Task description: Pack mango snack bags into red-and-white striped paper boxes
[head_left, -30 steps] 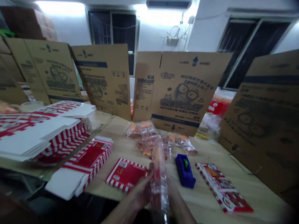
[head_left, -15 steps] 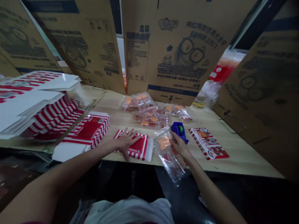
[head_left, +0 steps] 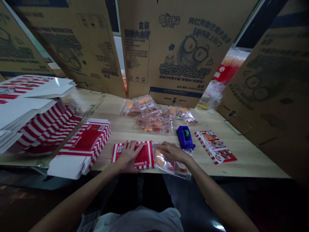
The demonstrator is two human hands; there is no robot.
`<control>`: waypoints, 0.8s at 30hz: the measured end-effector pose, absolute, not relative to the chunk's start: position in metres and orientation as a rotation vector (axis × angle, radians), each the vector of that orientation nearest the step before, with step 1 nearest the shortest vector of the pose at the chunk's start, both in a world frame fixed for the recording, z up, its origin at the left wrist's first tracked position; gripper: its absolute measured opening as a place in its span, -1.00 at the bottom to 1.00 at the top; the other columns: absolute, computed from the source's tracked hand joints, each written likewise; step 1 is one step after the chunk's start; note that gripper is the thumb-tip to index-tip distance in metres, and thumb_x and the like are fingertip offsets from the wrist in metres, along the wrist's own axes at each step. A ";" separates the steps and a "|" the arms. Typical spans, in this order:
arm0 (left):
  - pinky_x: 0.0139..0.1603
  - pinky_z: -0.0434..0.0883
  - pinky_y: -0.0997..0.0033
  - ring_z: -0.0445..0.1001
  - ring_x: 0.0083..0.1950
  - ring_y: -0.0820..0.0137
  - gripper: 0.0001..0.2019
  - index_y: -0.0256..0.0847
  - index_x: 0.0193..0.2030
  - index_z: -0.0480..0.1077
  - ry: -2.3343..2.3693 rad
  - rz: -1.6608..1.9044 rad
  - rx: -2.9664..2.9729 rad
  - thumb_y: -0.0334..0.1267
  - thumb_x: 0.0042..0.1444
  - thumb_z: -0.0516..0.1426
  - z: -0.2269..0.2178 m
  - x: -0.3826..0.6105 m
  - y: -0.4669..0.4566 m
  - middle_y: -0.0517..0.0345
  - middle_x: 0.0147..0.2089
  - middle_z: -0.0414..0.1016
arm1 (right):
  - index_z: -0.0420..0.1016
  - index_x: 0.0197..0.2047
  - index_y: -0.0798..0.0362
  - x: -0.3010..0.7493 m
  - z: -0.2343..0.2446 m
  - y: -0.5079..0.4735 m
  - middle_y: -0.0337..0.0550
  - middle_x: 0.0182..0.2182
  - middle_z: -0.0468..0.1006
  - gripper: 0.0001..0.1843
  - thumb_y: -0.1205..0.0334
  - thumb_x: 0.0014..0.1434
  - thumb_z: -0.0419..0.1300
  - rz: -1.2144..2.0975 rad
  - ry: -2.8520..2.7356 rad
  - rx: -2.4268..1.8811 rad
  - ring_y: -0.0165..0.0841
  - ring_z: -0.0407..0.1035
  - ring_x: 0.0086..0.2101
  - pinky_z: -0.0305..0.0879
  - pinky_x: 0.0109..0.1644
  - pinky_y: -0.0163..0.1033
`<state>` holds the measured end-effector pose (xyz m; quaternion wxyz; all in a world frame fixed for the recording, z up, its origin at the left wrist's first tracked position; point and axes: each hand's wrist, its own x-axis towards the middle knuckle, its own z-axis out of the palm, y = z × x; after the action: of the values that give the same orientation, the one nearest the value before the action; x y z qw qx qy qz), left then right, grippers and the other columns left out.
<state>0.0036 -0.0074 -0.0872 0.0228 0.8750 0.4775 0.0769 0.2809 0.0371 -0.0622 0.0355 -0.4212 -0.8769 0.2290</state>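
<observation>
A small red-and-white striped box point(head_left: 142, 158) lies flat at the near edge of the wooden table point(head_left: 243, 161). My left hand point(head_left: 127, 157) rests on it with fingers spread flat. Just right of the box lies a clear packet of orange snacks point(head_left: 166, 162). My right hand point(head_left: 172, 152) presses on the packet's end nearest the box, fingers closed on it. A blue tape dispenser point(head_left: 185, 137) stands right behind that hand.
A pile of snack packets point(head_left: 152, 114) lies mid-table. A flat striped carton point(head_left: 215, 150) lies to the right, a stack of folded cartons point(head_left: 87, 141) to the left and a taller stack point(head_left: 31, 109) beyond. Upright cardboard boxes point(head_left: 178, 51) wall the back and right.
The camera tipped down toward the table. My left hand went onto the striped box. My right hand brought the packet down from the air and laid it beside the box.
</observation>
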 end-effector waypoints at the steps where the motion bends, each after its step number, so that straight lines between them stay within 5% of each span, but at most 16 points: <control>1: 0.34 -0.15 -0.24 0.02 0.32 -0.20 0.17 -0.35 0.38 0.00 1.499 0.240 2.698 0.03 -0.40 0.34 -0.089 0.003 -0.008 -0.37 0.27 0.07 | 0.34 0.23 -0.22 0.274 -0.063 0.037 -0.06 -0.04 0.44 -0.54 0.26 0.28 0.05 0.666 -2.734 -1.301 -0.20 0.35 -0.05 0.15 0.13 -0.02; 4: 0.33 -0.13 -0.25 0.05 0.31 -0.19 0.16 -0.34 0.37 0.02 1.513 0.249 2.660 0.02 -0.41 0.35 -0.094 -0.001 -0.007 -0.37 0.26 0.10 | 0.55 -0.04 -0.11 0.258 -0.073 0.035 0.00 0.14 0.34 -0.72 0.26 0.25 0.10 0.625 -2.727 -1.258 -0.04 0.16 0.18 -0.09 0.26 0.20; 7: 0.32 -0.11 -0.26 0.07 0.30 -0.18 0.13 -0.29 0.36 0.05 1.482 0.242 2.623 0.05 -0.42 0.35 -0.100 -0.005 -0.010 -0.33 0.25 0.12 | 0.55 -0.13 -0.01 0.250 -0.090 0.036 -0.02 0.14 0.38 -0.73 0.32 0.26 0.03 0.840 -2.532 -1.059 -0.16 0.19 0.19 0.06 0.26 0.00; 14: 0.32 -0.10 -0.24 0.08 0.30 -0.19 0.15 -0.28 0.35 0.06 1.517 0.225 2.599 0.07 -0.44 0.35 -0.106 -0.005 -0.022 -0.32 0.26 0.12 | 0.36 -0.08 0.03 0.241 -0.135 0.039 -0.13 -0.27 0.61 -0.70 0.39 0.09 0.05 0.959 -1.758 -1.278 -0.29 0.51 -0.26 0.41 -0.16 -0.20; 17: 0.32 -0.10 -0.24 0.08 0.31 -0.19 0.14 -0.24 0.35 0.06 1.526 0.221 2.569 0.05 -0.45 0.36 -0.105 -0.003 -0.027 -0.30 0.28 0.12 | 0.40 -0.14 0.03 0.228 -0.143 0.032 -0.16 -0.32 0.61 -0.72 0.41 0.05 0.07 0.890 -1.747 -1.316 -0.28 0.50 -0.26 0.37 -0.05 -0.14; 21: 0.33 -0.11 -0.22 0.08 0.31 -0.20 0.15 -0.28 0.35 0.07 1.562 0.161 2.540 0.05 -0.45 0.35 -0.100 0.000 -0.030 -0.36 0.30 0.10 | 0.34 0.09 0.02 0.207 -0.140 0.025 -0.21 -0.32 0.64 -0.44 0.51 0.00 0.02 0.910 -1.848 -1.219 -0.27 0.47 -0.14 0.18 0.20 0.01; 24: 0.32 -0.09 -0.22 0.08 0.31 -0.20 0.13 -0.29 0.36 0.07 1.589 0.130 2.531 0.06 -0.42 0.34 -0.097 0.001 -0.031 -0.36 0.30 0.11 | 0.25 0.19 0.01 0.199 -0.134 0.021 -0.22 -0.30 0.64 -0.35 0.48 -0.01 -0.01 0.992 -1.744 -1.150 -0.30 0.47 -0.11 0.24 0.16 -0.01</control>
<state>0.0008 -0.0313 -0.0967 0.0752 0.8437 0.5297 0.0433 0.1989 0.0215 -0.1345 0.4028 -0.4550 -0.6902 0.3928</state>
